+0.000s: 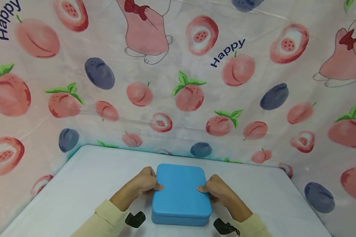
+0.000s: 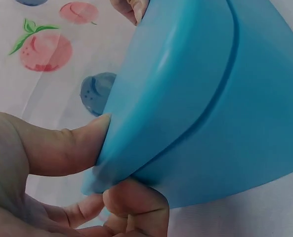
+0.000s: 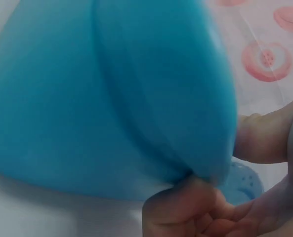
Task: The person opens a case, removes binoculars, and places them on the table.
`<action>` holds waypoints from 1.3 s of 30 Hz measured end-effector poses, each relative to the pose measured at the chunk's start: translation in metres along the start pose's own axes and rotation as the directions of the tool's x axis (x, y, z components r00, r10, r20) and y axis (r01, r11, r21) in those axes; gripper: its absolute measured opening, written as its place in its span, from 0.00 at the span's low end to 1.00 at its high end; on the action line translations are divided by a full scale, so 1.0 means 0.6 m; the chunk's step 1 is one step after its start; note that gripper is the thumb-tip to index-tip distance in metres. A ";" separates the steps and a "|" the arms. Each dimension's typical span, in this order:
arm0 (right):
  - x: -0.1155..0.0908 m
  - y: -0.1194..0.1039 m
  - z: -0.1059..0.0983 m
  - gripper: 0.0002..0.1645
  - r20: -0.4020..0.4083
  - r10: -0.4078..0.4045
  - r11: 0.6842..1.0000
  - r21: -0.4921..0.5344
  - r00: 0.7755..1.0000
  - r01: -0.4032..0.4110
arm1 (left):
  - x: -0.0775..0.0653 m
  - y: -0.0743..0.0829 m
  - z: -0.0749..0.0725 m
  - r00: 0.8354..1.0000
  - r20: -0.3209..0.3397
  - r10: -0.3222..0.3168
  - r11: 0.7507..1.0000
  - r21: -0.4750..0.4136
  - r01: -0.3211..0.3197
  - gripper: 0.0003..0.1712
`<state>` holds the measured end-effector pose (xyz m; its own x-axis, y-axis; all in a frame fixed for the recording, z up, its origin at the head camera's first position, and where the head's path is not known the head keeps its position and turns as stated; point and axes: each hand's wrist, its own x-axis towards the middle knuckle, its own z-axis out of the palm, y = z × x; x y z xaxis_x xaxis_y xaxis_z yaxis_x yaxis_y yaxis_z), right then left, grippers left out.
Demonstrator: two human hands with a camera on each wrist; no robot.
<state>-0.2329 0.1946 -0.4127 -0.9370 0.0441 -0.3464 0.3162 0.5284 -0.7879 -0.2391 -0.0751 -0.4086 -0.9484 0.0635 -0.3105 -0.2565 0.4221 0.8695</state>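
A blue lidded box (image 1: 181, 191) with rounded corners lies on the white table between the two hands. My left hand (image 1: 146, 181) grips its left edge, thumb on the lid's top and curled fingers at the side. On the opposite edge, my right hand (image 1: 216, 189) holds it the same way. In the left wrist view, the thumb presses the rim of the lid (image 2: 181, 84) and a bent finger sits right at the seam below. The right wrist view shows a curled finger at the seam of the box (image 3: 62, 108) too. What lies inside is hidden by the lid.
The white table (image 1: 106, 168) extends around the box on all sides. Behind it and at both sides hangs a cloth (image 1: 166, 72) printed with peaches, blue fruit and rabbits. Dark wrist devices (image 1: 135, 219) hang by the cuffs of the light sleeves (image 1: 102, 220).
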 end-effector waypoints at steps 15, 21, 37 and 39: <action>-0.014 0.005 0.012 0.20 -0.025 -0.026 1.000 -0.005 0.999 0.026 | 0.002 -0.012 -0.001 0.999 0.017 0.034 0.995 -0.095 -0.032 0.19; -0.013 0.013 0.012 0.21 -0.056 -0.097 0.995 0.027 0.994 0.098 | 0.002 -0.013 0.002 0.999 -0.010 0.032 0.994 -0.103 -0.033 0.19; -0.031 0.005 0.009 0.22 -0.056 -0.047 0.999 -0.021 0.997 0.046 | 0.003 -0.007 0.000 0.999 0.014 0.041 0.999 -0.020 -0.040 0.17; -0.033 0.005 0.009 0.22 -0.066 -0.055 0.998 -0.028 0.996 0.053 | 0.002 -0.009 -0.001 0.999 0.021 0.038 0.999 -0.021 -0.037 0.18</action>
<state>-0.2125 0.1909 -0.4111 -0.9608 0.0712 -0.2679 0.2615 0.5533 -0.7908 -0.2388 -0.0780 -0.4130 -0.9533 0.0986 -0.2856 -0.2247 0.4006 0.8883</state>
